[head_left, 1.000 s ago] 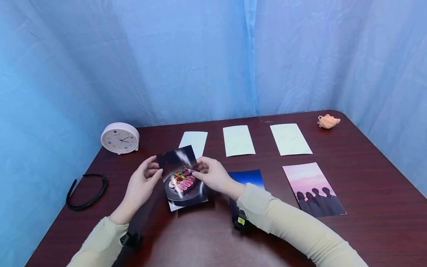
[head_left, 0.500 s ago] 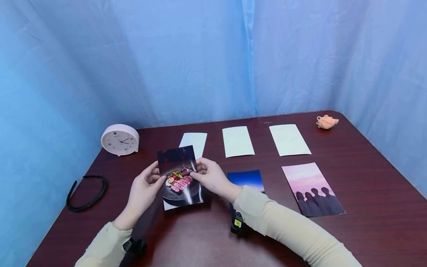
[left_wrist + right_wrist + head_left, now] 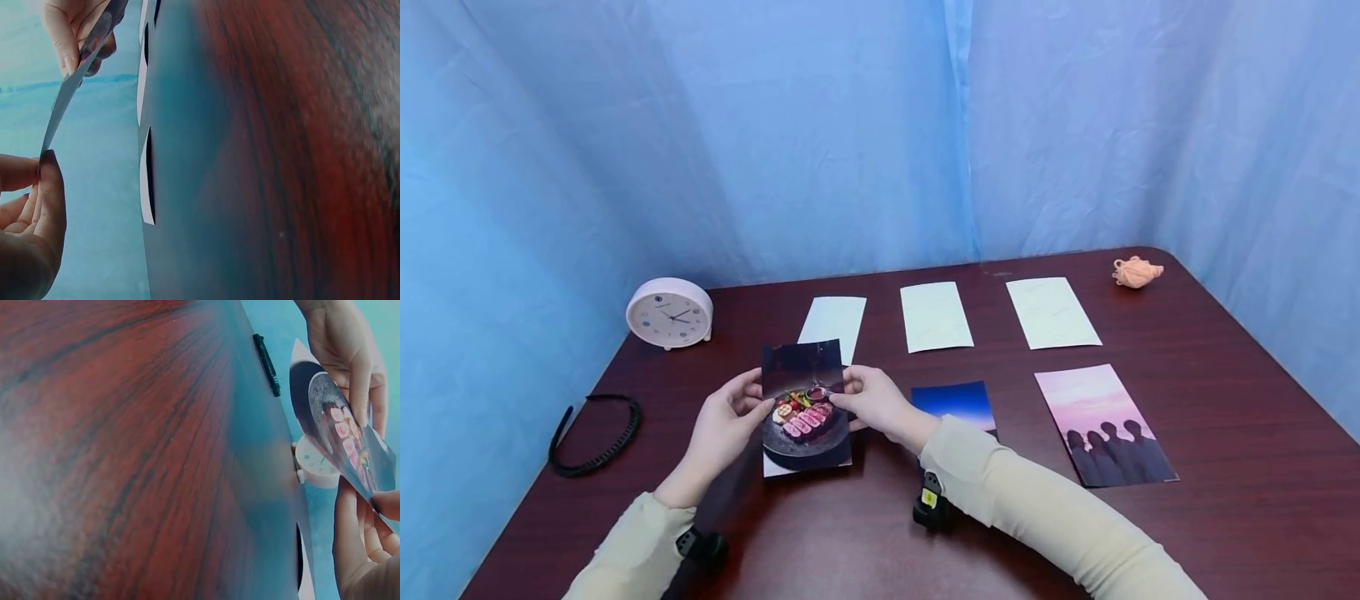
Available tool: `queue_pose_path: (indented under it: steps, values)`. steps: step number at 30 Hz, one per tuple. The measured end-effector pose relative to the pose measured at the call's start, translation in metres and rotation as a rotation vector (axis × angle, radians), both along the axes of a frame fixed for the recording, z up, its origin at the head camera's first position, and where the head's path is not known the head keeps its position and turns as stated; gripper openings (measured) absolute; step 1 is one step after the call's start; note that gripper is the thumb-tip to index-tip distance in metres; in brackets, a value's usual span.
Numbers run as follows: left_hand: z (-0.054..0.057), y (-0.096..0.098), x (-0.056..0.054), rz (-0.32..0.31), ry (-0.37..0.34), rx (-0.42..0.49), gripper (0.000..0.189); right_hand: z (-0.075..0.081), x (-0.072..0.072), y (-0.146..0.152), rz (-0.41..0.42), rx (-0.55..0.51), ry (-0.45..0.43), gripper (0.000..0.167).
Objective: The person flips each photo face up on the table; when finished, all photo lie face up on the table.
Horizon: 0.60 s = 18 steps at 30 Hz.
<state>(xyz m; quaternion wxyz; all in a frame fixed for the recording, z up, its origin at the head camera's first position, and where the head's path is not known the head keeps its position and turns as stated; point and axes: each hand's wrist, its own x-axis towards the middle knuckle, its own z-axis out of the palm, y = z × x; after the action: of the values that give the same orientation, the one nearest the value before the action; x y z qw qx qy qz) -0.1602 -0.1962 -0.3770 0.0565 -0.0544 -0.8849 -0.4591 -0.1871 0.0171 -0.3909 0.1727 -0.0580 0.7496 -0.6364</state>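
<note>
A glossy photo [image 3: 805, 421] of sliced meat on a dark plate is held up above the table, upright in the head view with a white strip at its lower left. My left hand [image 3: 721, 433] pinches its left edge between thumb and fingers. On the opposite edge, my right hand [image 3: 886, 408] pinches it with the thumb on the picture side. Seen edge-on in the left wrist view, the photo [image 3: 59, 115] is clear of the tabletop. The right wrist view shows the photo [image 3: 334, 422] slightly bowed between both hands.
Behind the held photo lies a white sheet [image 3: 835, 321], partly covered, with two more white sheets [image 3: 936, 317] [image 3: 1052, 312] to its right. A blue photo [image 3: 951, 400] sits under the right forearm, beside a pink sunset photo [image 3: 1105, 425]. Clock [image 3: 670, 314], black headband [image 3: 597, 462] and peach yarn [image 3: 1137, 272] stand near the edges.
The held photo has turned from a tilt to nearly straight and come slightly lower, both hands keeping their grip. The other things on the table stay in place.
</note>
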Motion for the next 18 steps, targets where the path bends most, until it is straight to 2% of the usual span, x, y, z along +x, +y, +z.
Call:
queue_pose_path:
  steps: [9,18]
  values:
    - [-0.004,-0.004,-0.006,-0.029,-0.112,0.029,0.047,-0.004,-0.004,0.001,0.012,-0.077,-0.078,0.021]
    - [-0.009,-0.005,-0.012,-0.051,-0.183,0.021,0.049,-0.006,-0.006,0.001,-0.002,-0.057,-0.131,0.03]
